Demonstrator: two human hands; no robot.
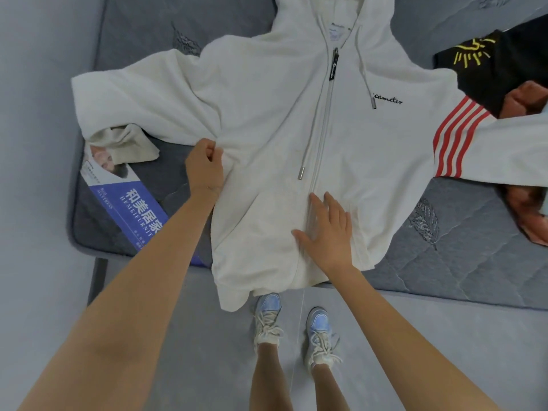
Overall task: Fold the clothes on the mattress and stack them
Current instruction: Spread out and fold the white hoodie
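right hand (329, 229) fingers spread flat on white hoodie (267, 120) | left hand (206, 163) pinching its side | zipped, spread front-up

"cameter" on white hoodie (370, 123)

Bare forearms without sleeves, bare lower legs, and pale blue-and-white lace-up sneakers (321, 336) with thick cream laces on both feet

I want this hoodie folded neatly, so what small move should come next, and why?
Probably fold the side pinched by the left hand in toward the zipper: the white hoodie lies spread front-up, and the right hand lies flat on its middle, anchoring it.
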